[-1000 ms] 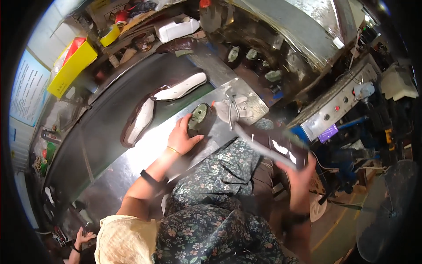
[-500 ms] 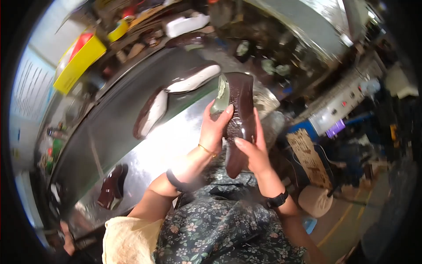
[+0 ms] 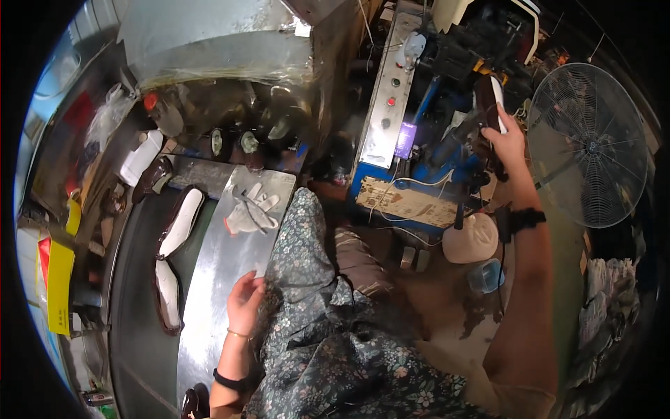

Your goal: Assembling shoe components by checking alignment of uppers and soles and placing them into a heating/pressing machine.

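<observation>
At the far right, beside the blue machine (image 3: 425, 105), my right hand (image 3: 508, 142) is closed on a dark brown shoe (image 3: 488, 105) whose pale sole side faces right. The reach is long and the arm nearly straight. My left hand (image 3: 246, 300) rests by the edge of the metal table (image 3: 216, 307), fingers loosely bent and apart, holding nothing. On the dark belt (image 3: 136, 342) to the left lie two brown shoes, white bottoms up: one farther (image 3: 183, 222) and one nearer (image 3: 167, 293). A pair of white work gloves (image 3: 251, 209) lies on the metal table.
A large caged fan (image 3: 592, 145) stands at the right. Below the machine are a whitish plastic jug (image 3: 470, 237) and a blue tub (image 3: 486, 276). A control panel with buttons (image 3: 391, 101) borders the machine. A yellow box (image 3: 61, 286) is at the left edge.
My view has turned to the right. Both hands held a brown shoe before; the left has let go and dropped toward the table, while the right has stretched toward the machine with a shoe.
</observation>
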A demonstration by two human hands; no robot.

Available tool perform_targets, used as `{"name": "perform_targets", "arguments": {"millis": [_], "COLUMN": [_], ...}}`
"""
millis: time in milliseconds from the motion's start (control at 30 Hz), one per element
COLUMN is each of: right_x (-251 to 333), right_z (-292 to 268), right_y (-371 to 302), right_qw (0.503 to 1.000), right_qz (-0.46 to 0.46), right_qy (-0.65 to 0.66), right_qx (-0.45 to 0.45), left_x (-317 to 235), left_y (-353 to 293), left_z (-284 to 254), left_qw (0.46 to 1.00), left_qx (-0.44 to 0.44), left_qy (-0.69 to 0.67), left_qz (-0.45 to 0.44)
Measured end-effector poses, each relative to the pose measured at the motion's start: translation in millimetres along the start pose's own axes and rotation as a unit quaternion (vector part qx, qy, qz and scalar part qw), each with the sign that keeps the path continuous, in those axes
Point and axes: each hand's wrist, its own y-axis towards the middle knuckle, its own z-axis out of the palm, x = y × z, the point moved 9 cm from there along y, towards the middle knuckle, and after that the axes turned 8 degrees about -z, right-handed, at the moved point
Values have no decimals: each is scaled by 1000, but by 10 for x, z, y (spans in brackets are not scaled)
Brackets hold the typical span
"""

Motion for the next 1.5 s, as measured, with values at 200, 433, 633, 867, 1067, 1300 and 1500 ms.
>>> {"name": "perform_targets", "arguments": {"millis": [200,433,633,867,1067,1300,1500], "right_x": [-578,-560,-432,-314,-1359,-1953,-1973], "right_z": [-44,304,396,571,737,1049,559], "right_y": [545,588,291,376,1126,1598,1596], "right_qw": [986,967,960,984,975,977,981], "right_qz": [93,48,20,46,8,-2,-40], "right_qy": [-138,-207,-268,-140,-145,-73,-119], "right_qx": [19,142,73,103,166,201,150], "left_x": [-229,-289,-176,-79,-562,-812,-1014], "left_y": [30,149,178,514,924,1529,1889], "left_z": [-59,347,487,-704,-2142,-3142,-3001], "left_qw": [998,1000,1000,954,702,600,653], "left_qx": [-52,6,22,-147,-411,-366,-170], "left_qy": [-23,-13,-14,255,579,708,688], "left_qz": [10,13,-17,56,58,-71,-267]}}
